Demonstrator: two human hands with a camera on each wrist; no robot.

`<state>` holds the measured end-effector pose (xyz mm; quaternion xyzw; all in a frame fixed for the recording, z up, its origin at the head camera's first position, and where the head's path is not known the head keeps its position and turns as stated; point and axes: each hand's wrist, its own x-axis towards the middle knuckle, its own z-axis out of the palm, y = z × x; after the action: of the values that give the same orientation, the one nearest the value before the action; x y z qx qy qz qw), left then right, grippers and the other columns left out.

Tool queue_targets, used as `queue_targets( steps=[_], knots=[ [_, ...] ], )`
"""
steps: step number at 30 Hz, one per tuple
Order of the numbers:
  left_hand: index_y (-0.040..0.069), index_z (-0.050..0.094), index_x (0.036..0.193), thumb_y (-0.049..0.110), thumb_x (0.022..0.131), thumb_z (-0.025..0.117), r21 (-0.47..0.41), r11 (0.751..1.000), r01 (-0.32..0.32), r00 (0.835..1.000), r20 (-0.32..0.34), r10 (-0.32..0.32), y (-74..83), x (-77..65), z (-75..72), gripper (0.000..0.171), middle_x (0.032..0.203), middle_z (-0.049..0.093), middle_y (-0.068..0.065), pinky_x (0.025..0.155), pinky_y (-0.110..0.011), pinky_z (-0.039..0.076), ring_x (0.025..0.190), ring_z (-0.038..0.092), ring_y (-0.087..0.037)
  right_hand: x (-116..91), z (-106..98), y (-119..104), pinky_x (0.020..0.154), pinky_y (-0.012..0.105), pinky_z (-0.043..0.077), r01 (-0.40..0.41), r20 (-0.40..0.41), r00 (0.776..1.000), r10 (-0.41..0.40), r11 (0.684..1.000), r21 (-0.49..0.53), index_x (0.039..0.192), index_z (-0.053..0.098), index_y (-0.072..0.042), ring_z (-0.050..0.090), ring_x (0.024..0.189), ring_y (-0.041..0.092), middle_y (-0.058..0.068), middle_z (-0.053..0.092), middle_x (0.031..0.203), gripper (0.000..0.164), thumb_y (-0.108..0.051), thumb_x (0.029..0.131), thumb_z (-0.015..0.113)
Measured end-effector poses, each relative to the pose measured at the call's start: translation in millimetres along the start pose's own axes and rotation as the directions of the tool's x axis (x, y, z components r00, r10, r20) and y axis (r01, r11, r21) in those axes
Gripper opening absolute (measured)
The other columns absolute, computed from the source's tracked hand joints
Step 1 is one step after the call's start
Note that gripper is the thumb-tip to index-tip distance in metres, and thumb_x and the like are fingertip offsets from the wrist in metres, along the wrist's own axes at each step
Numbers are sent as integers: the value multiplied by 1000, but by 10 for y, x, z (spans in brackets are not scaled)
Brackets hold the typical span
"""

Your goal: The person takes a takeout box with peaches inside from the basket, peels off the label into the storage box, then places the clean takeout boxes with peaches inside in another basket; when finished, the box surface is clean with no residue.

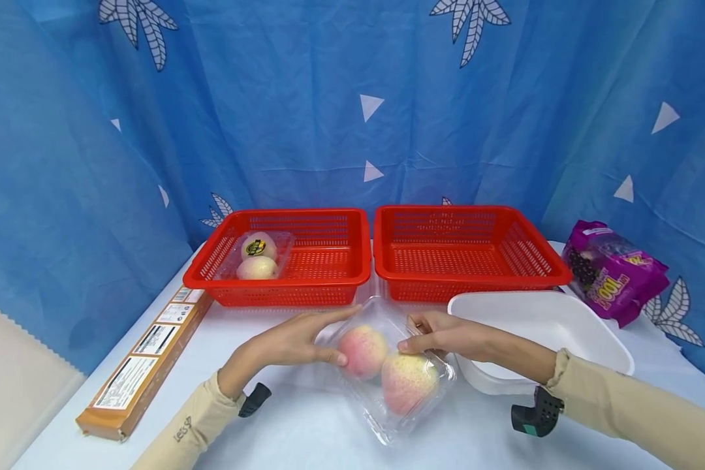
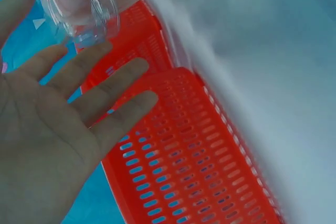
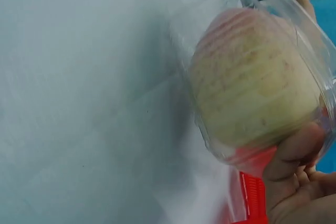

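Observation:
A clear plastic clamshell box (image 1: 382,318) with two pink-and-yellow peaches (image 1: 408,385) is held tilted over the white tabletop. My right hand (image 1: 446,334) pinches the box at its right edge, thumb on top; the right wrist view shows these curled fingers (image 3: 296,153) beside one peach. At the box's left edge is my left hand (image 1: 296,339), its thumb by the near peach. Its fingers are straight and spread in the left wrist view, with the plastic (image 2: 86,9) just beyond the fingertips.
Behind stand two red perforated baskets: the left one (image 1: 290,294) contains another clear pack of two pale fruits (image 1: 258,266), the right one (image 1: 472,287) is bare inside. A white tub (image 1: 540,326) and purple bag (image 1: 617,274) lie right; a long brown carton (image 1: 143,365) lies left.

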<state>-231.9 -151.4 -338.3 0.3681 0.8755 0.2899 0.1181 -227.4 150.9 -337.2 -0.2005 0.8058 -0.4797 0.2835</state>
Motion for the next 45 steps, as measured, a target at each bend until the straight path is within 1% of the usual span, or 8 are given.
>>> queue_targets(
  steps=[6,12,22,24,26,29,36,45],
  knots=[
    [23,43,145,44,85,70,32,998,-59,990,-124,63,18,75,21,69,145,46,10,107,-40,39,131,46,-13,-136,-37,-21,63,28,46,29,-56,998,-25,997,70,106,51,-2,54,75,19,10,55,85,38,-31,87,67],
    [21,52,140,43,84,70,83,993,-84,945,-310,106,108,144,30,62,137,54,9,101,-36,46,124,53,-11,-265,-111,-69,64,29,50,59,-152,988,-39,990,126,110,46,1,55,78,21,12,56,89,42,-27,87,67],
    [15,65,124,33,89,69,119,982,-149,779,-597,190,234,397,-81,40,119,67,1,92,-36,52,110,62,-16,-491,-284,-208,74,31,56,135,-285,956,-69,966,219,114,45,-2,59,92,21,11,56,104,34,-23,93,60],
    [14,65,123,30,91,66,90,985,-148,763,-623,171,228,479,-120,36,118,67,0,93,-38,51,110,62,-18,-546,-373,-216,77,30,55,168,-308,947,-92,959,229,116,46,-4,57,97,19,8,57,106,29,-22,95,56],
    [14,64,124,29,93,63,64,990,-122,772,-621,135,205,573,-141,35,120,66,0,96,-39,49,113,60,-18,-602,-478,-213,78,29,55,201,-336,936,-108,946,255,115,48,-7,55,100,17,4,58,106,23,-21,97,53],
    [13,60,130,33,95,60,59,997,-52,819,-568,77,161,738,-130,41,130,60,-2,103,-43,43,122,53,-19,-653,-665,-192,77,27,54,246,-378,918,-121,921,303,110,50,-11,53,100,15,0,58,104,14,-19,99,51],
    [13,42,146,48,95,52,225,968,114,913,-407,-13,96,1143,3,62,153,35,-8,111,-55,27,141,30,-32,-670,-1146,-134,71,26,55,267,-473,877,-84,904,335,102,51,-14,56,94,12,-1,56,101,7,-21,99,52],
    [17,43,145,55,96,42,418,875,243,925,-371,-80,70,1226,148,62,154,34,-3,116,-53,17,144,23,-28,-547,-1714,-38,73,22,55,119,-537,843,26,965,234,106,42,-16,58,89,6,-9,55,98,20,-29,97,54]
  ],
)
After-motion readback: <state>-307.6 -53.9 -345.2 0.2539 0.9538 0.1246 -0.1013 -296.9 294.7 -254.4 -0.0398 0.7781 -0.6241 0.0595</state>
